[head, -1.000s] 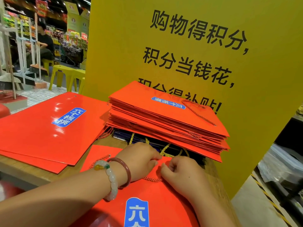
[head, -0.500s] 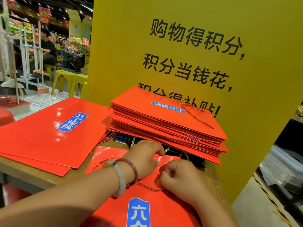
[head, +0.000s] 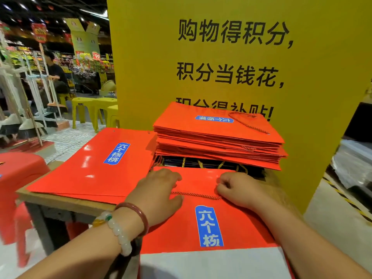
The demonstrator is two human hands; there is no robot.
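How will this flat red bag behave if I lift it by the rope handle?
The red bag looks like glossy folded paper, so probably light, fairly stiff, and slippery. The thin rope handle is cord, so lifting there would likely let the bag hang and swing.

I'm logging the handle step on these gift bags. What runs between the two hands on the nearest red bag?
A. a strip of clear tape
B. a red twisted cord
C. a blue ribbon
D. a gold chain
B: a red twisted cord lies straight across the red paper bag, running from the left hand to the right hand, its ends going in under their curled fingers.
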